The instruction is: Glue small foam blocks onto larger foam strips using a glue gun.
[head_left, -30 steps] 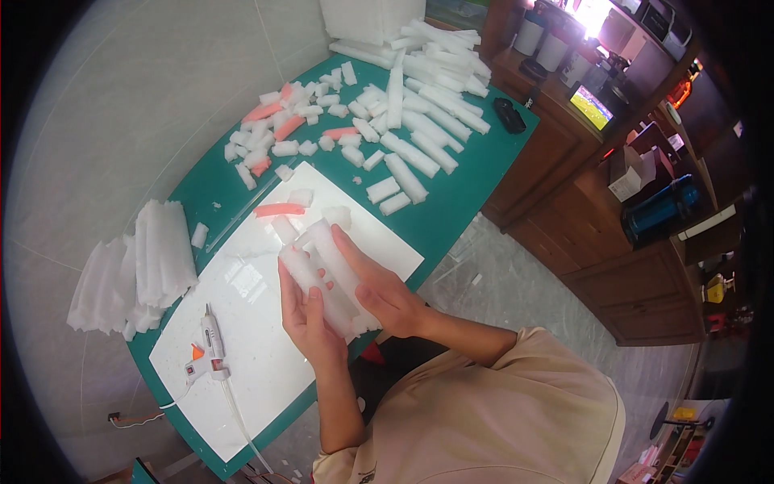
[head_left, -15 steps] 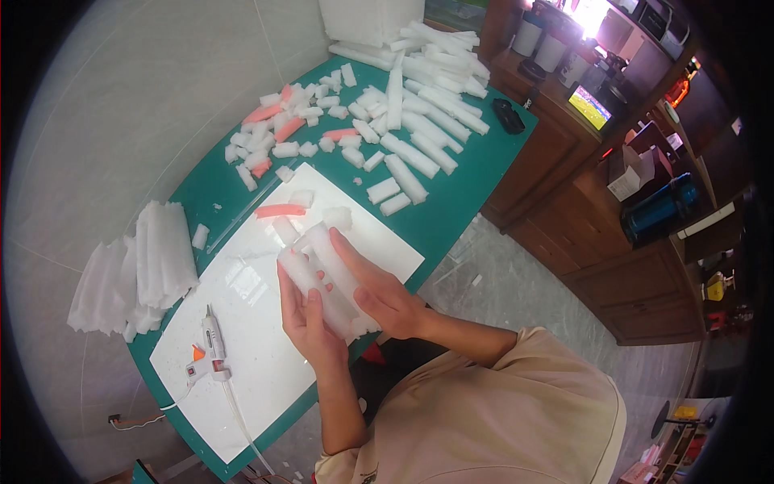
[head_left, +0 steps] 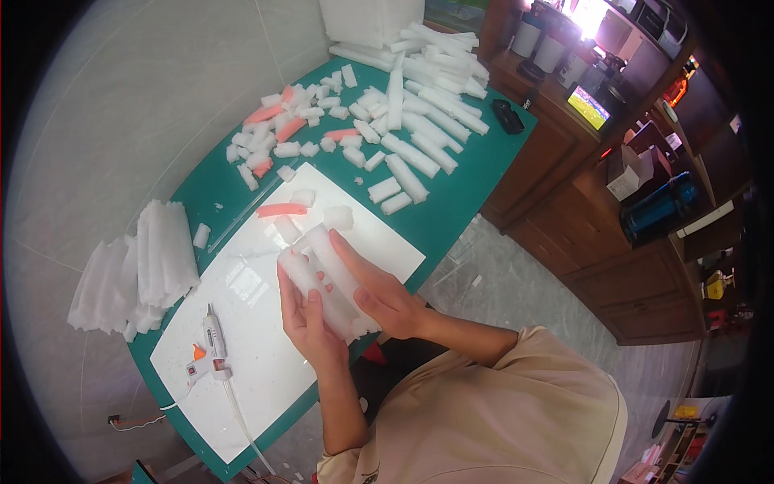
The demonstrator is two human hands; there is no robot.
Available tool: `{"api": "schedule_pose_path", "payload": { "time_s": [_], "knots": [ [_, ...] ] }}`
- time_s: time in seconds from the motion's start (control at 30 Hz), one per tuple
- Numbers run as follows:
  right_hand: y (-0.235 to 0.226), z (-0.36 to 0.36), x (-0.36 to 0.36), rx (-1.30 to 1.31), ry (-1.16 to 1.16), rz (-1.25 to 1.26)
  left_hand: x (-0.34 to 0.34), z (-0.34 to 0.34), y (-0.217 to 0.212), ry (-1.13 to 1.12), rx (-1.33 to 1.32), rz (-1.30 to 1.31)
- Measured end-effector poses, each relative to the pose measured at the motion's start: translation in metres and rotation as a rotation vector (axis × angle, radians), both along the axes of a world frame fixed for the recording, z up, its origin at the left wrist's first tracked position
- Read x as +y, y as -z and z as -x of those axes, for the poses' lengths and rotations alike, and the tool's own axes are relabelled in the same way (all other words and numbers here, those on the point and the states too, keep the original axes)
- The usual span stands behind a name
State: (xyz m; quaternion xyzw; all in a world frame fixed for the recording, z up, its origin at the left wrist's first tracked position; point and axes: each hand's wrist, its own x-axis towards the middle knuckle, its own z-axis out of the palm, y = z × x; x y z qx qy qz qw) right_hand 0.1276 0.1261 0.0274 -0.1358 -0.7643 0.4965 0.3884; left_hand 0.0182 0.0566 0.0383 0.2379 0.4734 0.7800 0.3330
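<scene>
Both my hands hold one white foam piece made of parallel strips over the near part of a glossy white board. Along its left side lies my left hand, the thumb against the near face. A few fingertips show through the gap between the strips. My right hand presses flat fingers along the right strip, thumb bent in toward it. Just beyond the foam lie a pink foam strip and small white foam blocks. On the board at left rests a white hot glue gun with an orange trigger.
The green table carries loose white and pink foam bits and a pile of long foam strips at the back. Bundled foam stands at left. A black object sits by the right corner. Wooden cabinets stand beyond.
Almost nothing differs. My hands and the held foam keep their place; the view has shifted very slightly.
</scene>
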Motion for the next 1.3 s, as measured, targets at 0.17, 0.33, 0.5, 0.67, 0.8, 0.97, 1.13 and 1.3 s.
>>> {"api": "schedule_pose_path", "payload": {
  "time_s": [0.17,0.33,0.5,0.67,0.8,0.97,1.13,1.3],
  "knots": [
    [0.001,0.0,-0.001,0.005,-0.004,0.014,-0.001,0.0,0.0,-0.003,0.005,0.002],
    [0.005,-0.001,-0.001,0.019,-0.001,0.012,0.0,-0.001,0.001,0.006,-0.011,-0.011],
    [0.002,0.0,-0.002,0.01,0.002,0.015,0.0,0.0,-0.001,0.005,-0.006,-0.009],
    [0.003,0.002,0.0,0.013,-0.026,0.032,0.0,0.0,0.0,-0.043,0.026,0.017],
    [0.004,-0.001,-0.001,0.025,-0.044,0.112,-0.001,0.004,0.005,-0.028,0.011,-0.012],
    [0.002,0.003,-0.002,0.069,-0.051,0.211,-0.008,0.009,0.013,-0.01,0.12,0.015],
    [0.007,0.013,-0.003,0.185,-0.053,0.25,-0.012,0.006,0.004,0.043,0.029,-0.011],
    [0.0,0.008,-0.001,0.102,-0.066,0.23,-0.013,0.012,0.016,0.033,0.266,0.012]
  ]
}}
